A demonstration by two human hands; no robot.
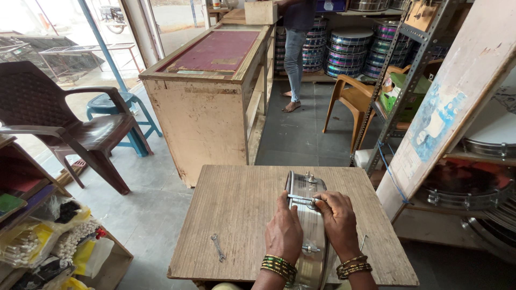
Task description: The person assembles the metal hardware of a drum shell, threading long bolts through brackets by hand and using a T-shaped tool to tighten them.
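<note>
low in the frame's middle, left hand (283, 232) and right hand (337, 223) clench a metal drum (308, 215) on the bench (236, 215), apparently fitting its tension hook (302, 200).

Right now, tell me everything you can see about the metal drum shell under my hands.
The metal drum shell is a shiny silver hoop standing on its edge on the wooden table, partly overhanging the near edge. Small tension lugs and a rod are fixed along its outer band. The left hand and right hand rest on top, fingers at a lug.
</note>
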